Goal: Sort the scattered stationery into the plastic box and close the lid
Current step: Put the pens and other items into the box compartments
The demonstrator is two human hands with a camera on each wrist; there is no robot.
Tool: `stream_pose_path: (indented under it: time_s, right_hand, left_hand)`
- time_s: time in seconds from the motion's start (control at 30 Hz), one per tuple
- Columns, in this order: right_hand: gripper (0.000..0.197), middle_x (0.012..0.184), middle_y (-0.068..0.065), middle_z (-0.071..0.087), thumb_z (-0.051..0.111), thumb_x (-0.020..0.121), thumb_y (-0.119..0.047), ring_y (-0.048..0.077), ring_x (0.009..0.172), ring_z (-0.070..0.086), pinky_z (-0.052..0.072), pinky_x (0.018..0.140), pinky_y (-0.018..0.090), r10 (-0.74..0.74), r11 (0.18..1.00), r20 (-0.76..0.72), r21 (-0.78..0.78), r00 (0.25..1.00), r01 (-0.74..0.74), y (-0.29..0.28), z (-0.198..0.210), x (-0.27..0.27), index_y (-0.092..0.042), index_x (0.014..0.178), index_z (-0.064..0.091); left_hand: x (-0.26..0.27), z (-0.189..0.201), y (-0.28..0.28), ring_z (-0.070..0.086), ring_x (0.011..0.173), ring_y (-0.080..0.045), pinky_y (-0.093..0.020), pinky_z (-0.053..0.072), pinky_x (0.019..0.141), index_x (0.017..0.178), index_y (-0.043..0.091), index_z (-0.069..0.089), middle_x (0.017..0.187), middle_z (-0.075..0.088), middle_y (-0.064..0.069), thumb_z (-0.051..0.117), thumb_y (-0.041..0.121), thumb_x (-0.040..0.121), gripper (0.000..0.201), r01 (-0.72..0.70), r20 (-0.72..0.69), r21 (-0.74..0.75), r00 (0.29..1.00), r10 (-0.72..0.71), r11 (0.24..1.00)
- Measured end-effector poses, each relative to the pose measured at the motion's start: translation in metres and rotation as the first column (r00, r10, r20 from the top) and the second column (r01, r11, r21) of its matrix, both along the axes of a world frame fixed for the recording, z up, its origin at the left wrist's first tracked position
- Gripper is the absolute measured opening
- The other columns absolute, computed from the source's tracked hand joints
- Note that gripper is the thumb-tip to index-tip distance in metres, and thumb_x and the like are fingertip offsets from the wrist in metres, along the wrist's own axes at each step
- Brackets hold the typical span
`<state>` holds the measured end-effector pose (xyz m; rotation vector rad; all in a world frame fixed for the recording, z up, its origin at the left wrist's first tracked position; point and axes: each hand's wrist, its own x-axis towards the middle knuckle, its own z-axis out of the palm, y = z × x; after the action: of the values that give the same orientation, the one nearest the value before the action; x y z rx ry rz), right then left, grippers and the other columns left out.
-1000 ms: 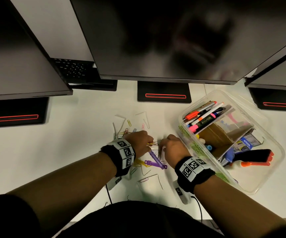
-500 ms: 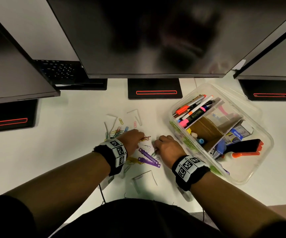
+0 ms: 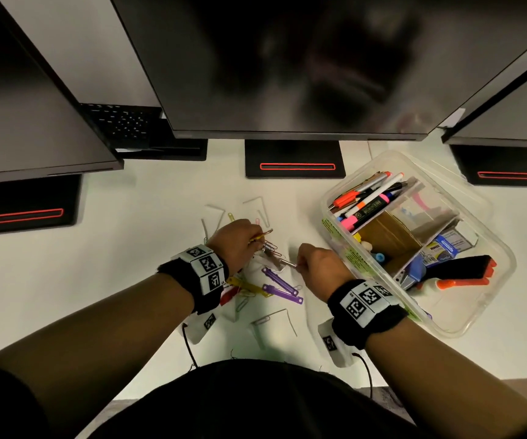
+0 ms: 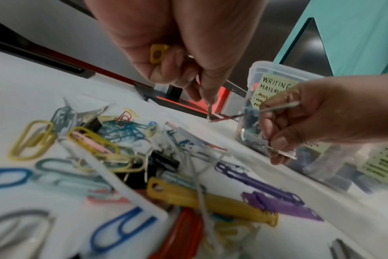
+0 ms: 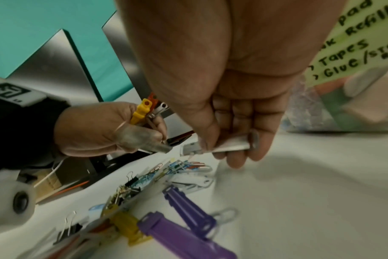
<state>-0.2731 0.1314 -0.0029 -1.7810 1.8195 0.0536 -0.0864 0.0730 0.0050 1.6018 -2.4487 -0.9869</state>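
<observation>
My left hand (image 3: 257,245) grips a bundle of clips: a yellow plastic fastener (image 5: 141,112), an orange one and some metal paper clips (image 3: 268,243). A little to its right, my right hand (image 3: 300,264) pinches a flat whitish fastener strip (image 5: 224,146) between thumb and fingers. Below both hands lie scattered coloured paper clips (image 4: 89,145), black binder clips (image 4: 166,162), a yellow fastener (image 4: 210,199) and two purple fasteners (image 3: 282,288). The clear plastic box (image 3: 509,264) stands open to the right. It holds pens, markers and a stapler in cardboard compartments.
Three dark monitors hang over the back of the white desk, with a black stand base (image 3: 294,160) behind the clips. White bent fastener prongs (image 3: 260,210) lie beyond the pile. Green handwritten labels (image 4: 275,89) are stuck on the box wall. The desk's front edge is at my body.
Both hands have come up from the pile. The left now holds a bundle of clips and the right pinches the whitish strip. The head view has drifted slightly.
</observation>
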Motion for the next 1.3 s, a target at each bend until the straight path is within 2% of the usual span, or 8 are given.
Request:
stream_pose_path:
  time_s: [0.23,0.43,0.63,0.73,0.83,0.9,1.03,1.3]
  right_hand:
    - [0.034,0.113,0.017,0.057,0.044,0.089,-0.001,0.031,0.105,0.056,0.032,0.075,0.021,-0.043,0.998,0.088,0.038,0.995,0.040,-0.002,0.000,0.015,-0.006,0.120,0.056]
    - [0.032,0.111,0.013,0.056,0.060,0.088,-0.029,0.029,0.103,0.057,0.036,0.074,0.024,-0.048,0.991,0.046,0.129,0.998,0.041,0.001,-0.010,0.037,-0.007,0.112,0.059]
    - [0.022,0.110,0.014,0.061,0.056,0.089,-0.019,0.030,0.104,0.059,0.043,0.082,0.027,-0.039,0.994,0.003,0.101,0.999,0.038,-0.002,-0.012,0.041,-0.006,0.105,0.061]
    - [0.022,0.105,0.018,0.067,0.050,0.091,-0.019,0.034,0.098,0.061,0.044,0.076,0.029,-0.045,0.999,0.026,0.017,0.999,0.044,-0.004,-0.006,0.040,-0.007,0.105,0.061]
    - [0.021,0.097,0.018,0.068,0.052,0.089,-0.019,0.037,0.092,0.062,0.044,0.069,0.031,-0.052,0.997,0.017,-0.062,0.998,0.053,-0.010,0.000,0.039,-0.005,0.105,0.056]
    - [0.026,0.098,0.016,0.068,0.052,0.088,-0.022,0.036,0.092,0.062,0.046,0.070,0.033,-0.042,0.997,-0.014,-0.066,0.999,0.041,-0.013,0.003,0.040,-0.008,0.110,0.053]
    - [0.031,0.104,0.013,0.068,0.052,0.088,-0.027,0.034,0.096,0.062,0.047,0.073,0.032,-0.009,1.000,-0.048,-0.029,0.999,0.008,-0.016,0.001,0.042,-0.012,0.115,0.051]
    - [0.034,0.118,0.010,0.066,0.054,0.091,-0.029,0.030,0.110,0.059,0.045,0.086,0.030,0.045,0.998,-0.079,0.045,0.996,-0.042,-0.012,-0.008,0.036,-0.018,0.124,0.054]
  left_hand:
    - [0.011,0.011,0.000,0.050,0.076,-0.016,-0.023,0.038,0.072,0.096,0.010,0.061,0.091,0.064,-0.005,0.052,0.019,0.091,0.014,-0.192,-0.116,0.025,0.974,0.194,0.981]
    - [0.028,0.008,0.001,0.058,0.084,-0.017,-0.025,0.041,0.074,0.094,0.015,0.055,0.093,0.067,-0.001,0.049,0.017,0.091,0.007,-0.365,-0.171,0.205,0.900,0.401,0.908]
    - [0.041,0.000,-0.001,0.053,0.086,-0.030,-0.028,0.037,0.071,0.116,0.004,0.053,0.114,0.062,-0.017,0.036,0.018,0.098,0.028,-0.434,-0.054,0.328,0.878,0.475,0.839]
    - [0.042,0.000,0.000,0.061,0.087,-0.033,-0.036,0.049,0.079,0.109,0.008,0.055,0.102,0.063,-0.021,0.038,0.017,0.099,0.022,-0.444,-0.089,0.443,0.843,0.531,0.779]
    - [0.041,-0.001,0.003,0.061,0.052,-0.018,-0.024,0.051,0.052,0.081,0.020,0.045,0.074,0.056,-0.008,0.033,0.003,0.097,0.026,-0.408,-0.138,0.641,0.772,0.621,0.650]
    - [0.038,0.000,0.006,0.059,0.038,-0.009,-0.017,0.045,0.039,0.085,0.016,0.044,0.070,0.057,-0.010,0.027,-0.005,0.094,0.028,-0.399,-0.129,0.703,0.743,0.657,0.589]
    - [0.033,0.005,0.009,0.046,0.040,-0.010,-0.010,0.030,0.030,0.095,0.012,0.047,0.065,0.053,-0.006,0.030,0.004,0.096,0.019,-0.433,-0.145,0.669,0.721,0.677,0.604]
    - [0.035,0.004,0.008,0.030,0.033,-0.004,-0.010,0.021,0.032,0.070,0.021,0.045,0.058,0.041,0.001,0.039,0.035,0.099,0.032,-0.429,-0.149,0.728,0.664,0.733,0.536]
